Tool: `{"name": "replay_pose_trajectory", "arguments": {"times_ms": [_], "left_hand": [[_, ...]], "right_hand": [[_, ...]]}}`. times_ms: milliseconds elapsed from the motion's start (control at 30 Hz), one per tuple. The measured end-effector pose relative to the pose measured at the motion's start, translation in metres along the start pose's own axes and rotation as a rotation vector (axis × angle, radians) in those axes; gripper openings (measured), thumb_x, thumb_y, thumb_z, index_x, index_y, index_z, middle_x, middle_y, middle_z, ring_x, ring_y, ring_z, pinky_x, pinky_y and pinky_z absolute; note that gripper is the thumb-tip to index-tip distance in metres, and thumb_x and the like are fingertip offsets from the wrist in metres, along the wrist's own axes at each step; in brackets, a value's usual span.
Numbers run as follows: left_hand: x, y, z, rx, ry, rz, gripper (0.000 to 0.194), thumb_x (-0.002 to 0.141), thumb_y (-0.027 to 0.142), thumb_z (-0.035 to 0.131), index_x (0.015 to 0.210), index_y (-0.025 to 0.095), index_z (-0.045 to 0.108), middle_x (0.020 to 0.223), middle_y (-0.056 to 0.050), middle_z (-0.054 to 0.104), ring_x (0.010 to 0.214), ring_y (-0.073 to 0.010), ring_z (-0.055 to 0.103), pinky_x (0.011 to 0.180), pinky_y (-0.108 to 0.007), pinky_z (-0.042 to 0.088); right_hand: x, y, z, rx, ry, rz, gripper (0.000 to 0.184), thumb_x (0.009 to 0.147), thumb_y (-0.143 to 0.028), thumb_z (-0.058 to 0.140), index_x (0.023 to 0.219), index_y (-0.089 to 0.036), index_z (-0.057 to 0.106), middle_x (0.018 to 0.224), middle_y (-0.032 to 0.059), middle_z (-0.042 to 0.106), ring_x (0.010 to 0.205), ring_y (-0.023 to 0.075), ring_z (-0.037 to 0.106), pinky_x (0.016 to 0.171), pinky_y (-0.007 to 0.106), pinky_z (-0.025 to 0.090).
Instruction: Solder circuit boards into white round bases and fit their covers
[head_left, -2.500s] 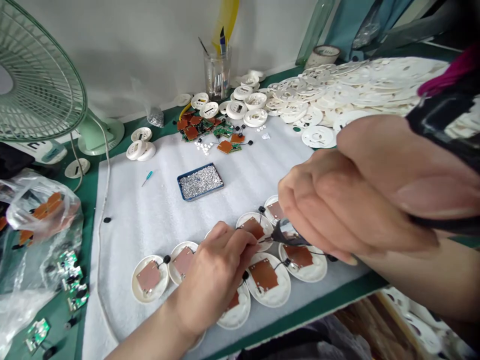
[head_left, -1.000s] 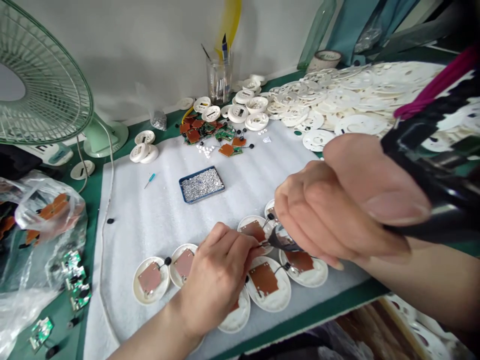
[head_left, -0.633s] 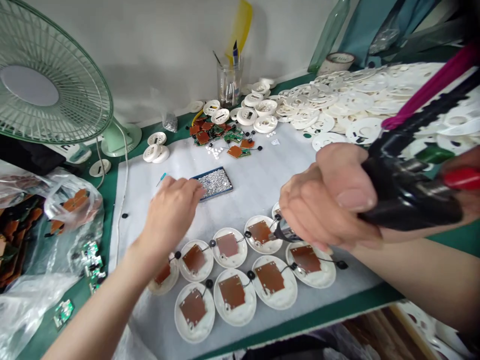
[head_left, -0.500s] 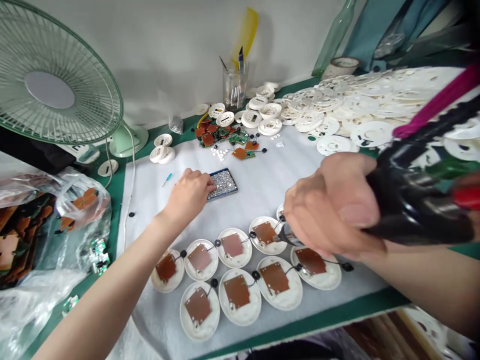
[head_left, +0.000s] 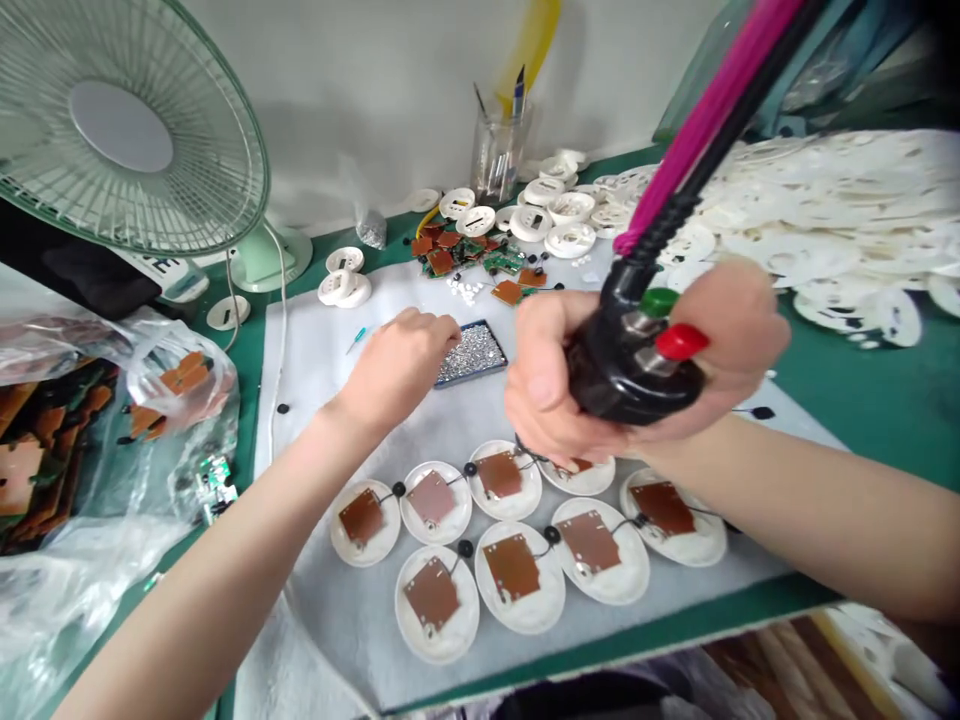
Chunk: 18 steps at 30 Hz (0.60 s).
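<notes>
— Head camera: what has the right hand (head_left: pixel 547 380) got?

— It's clamped tight around a black corded hand tool (head_left: pixel 634 370), with the fingers curled under the body.

— Which way does the tool point?

— Its long axis now stands steeply. The pink-sleeved cord (head_left: pixel 705 110) climbs to the upper right, and the tip end, buried in the fist, aims down at a white disc (head_left: pixel 577 478) holding a brown circuit board (head_left: pixel 579 464). Moments ago the tool lay much flatter, with its metal tip showing beside that disc.

— Where is it on the table (head_left: pixel 862 450)?

— It's above the white foam sheet (head_left: pixel 315 620), over the back right of the two rows of discs, which are eight in all.

— And the left hand (head_left: pixel 397 365)?

— It has moved away from the discs. The fingers are loosely apart, their tips at the edge of a blue-rimmed tray of silver grains (head_left: pixel 472 355).
</notes>
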<state>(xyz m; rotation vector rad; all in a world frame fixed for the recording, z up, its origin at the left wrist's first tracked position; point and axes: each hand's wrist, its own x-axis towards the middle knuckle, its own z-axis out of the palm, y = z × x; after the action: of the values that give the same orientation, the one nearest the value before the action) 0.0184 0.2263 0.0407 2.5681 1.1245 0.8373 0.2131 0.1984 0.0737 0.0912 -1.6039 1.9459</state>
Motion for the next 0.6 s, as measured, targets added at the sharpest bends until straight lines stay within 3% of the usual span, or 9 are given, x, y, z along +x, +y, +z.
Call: {"name": "replay_pose_trajectory", "arguments": {"times_ms": [67,133,267,467,600], "left_hand": [[-0.025,0.014,-0.009,0.021,-0.058,0.022,0.030,0.099,0.010,0.045,0.079,0.018,0.065,0.065,0.000,0.056,0.067,-0.0166,0.054,0.067,-0.033,0.052],[-0.054,0.031,-0.013,0.020,-0.120,0.053,0.020,0.099,0.009,0.047,0.098,0.016,0.066,0.076,-0.001,0.062,0.070,-0.0165,0.057,0.065,-0.030,0.052],[-0.096,0.057,-0.005,-0.070,-0.243,0.127,0.031,0.095,0.000,0.046,0.122,0.013,0.057,0.096,-0.005,0.069,0.084,-0.0178,0.060,0.070,-0.028,0.056],[-0.095,0.063,0.006,0.005,-0.275,0.193,0.023,0.092,-0.002,0.047,0.107,0.008,0.061,0.079,-0.004,0.065,0.070,-0.0193,0.055,0.065,-0.031,0.057],[-0.096,0.063,0.009,-0.007,-0.294,0.186,0.020,0.094,0.001,0.045,0.092,0.012,0.061,0.082,-0.006,0.066,0.072,-0.0208,0.057,0.065,-0.034,0.057]], "right_hand": [[-0.004,0.005,0.000,0.036,0.038,-0.011,0.049,0.097,-0.058,0.038,0.095,-0.011,0.048,0.059,-0.0043,0.044,0.052,0.0016,0.045,0.057,0.014,0.043],[-0.006,0.010,0.000,0.062,0.040,-0.018,0.047,0.097,-0.056,0.040,0.094,-0.010,0.049,0.059,-0.0044,0.044,0.051,0.0010,0.044,0.056,0.013,0.042],[-0.004,0.016,-0.004,0.084,0.045,-0.050,0.046,0.098,-0.054,0.039,0.097,-0.009,0.050,0.058,-0.0041,0.044,0.052,0.0016,0.045,0.056,0.013,0.042],[-0.007,0.017,0.001,0.091,0.080,0.037,0.048,0.095,-0.056,0.047,0.094,-0.008,0.051,0.060,-0.0031,0.046,0.056,0.0026,0.048,0.060,0.017,0.046],[-0.008,0.017,0.015,0.120,0.183,0.133,0.032,0.091,-0.038,0.060,0.096,-0.006,0.056,0.067,-0.0028,0.055,0.062,0.0001,0.053,0.064,0.011,0.046]]}}
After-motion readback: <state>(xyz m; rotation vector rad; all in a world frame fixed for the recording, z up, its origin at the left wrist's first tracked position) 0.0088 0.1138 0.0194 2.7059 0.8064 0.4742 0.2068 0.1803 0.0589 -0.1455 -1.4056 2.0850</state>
